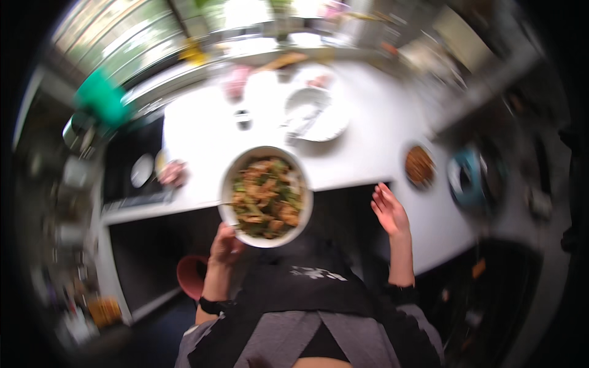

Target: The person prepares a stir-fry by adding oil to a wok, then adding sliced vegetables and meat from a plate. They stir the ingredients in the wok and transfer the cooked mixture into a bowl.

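Observation:
My left hand (226,244) grips the lower left rim of a round white bowl (265,241), which is held in front of my body near the counter's front edge. Chopped food with brown pieces and green vegetable bits (267,198) fills the bowl. My right hand (389,210) is raised to the right of the bowl, apart from it, with nothing in it and the fingers extended. Beyond the bowl, a white dish with utensils (317,115) lies on the white countertop (363,161). The view is blurred.
To the left are a dark sink or hob area (133,161), a small white dish (142,170), pinkish food (173,174) and a green container (102,99). A dish of brown food (419,165) and a blue round object (464,177) stand at right. A red bucket (191,278) is below.

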The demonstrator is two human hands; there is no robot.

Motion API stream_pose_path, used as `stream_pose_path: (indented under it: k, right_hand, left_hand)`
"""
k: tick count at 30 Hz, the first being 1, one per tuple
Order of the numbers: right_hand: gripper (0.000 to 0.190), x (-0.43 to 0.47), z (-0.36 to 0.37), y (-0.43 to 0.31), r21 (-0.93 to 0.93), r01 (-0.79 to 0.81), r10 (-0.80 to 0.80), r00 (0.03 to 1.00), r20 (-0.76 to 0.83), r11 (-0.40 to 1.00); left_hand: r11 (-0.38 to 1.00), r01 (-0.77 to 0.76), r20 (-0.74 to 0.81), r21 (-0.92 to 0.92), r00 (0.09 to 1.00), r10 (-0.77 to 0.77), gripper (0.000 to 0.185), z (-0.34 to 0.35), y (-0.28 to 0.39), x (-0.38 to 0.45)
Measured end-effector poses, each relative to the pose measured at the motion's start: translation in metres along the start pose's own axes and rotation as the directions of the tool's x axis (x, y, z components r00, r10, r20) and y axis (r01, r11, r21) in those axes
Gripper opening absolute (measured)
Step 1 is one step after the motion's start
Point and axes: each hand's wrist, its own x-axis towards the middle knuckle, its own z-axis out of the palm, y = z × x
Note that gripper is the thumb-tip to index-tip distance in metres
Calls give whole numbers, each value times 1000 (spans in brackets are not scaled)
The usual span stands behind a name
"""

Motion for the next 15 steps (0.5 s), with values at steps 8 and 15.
stream_pose_path:
  k: [8, 15]
  right_hand:
    - [35, 138, 354, 215, -590, -120, 445, 778, 443, 798]
    - [29, 211, 576, 353, -810, 77, 369, 862, 347, 582]
  left_hand:
    - [949, -316, -405, 11, 866, 293, 52, -92, 119, -120]
    - [827, -561, -639, 11, 633, 438, 61, -152, 129, -193]
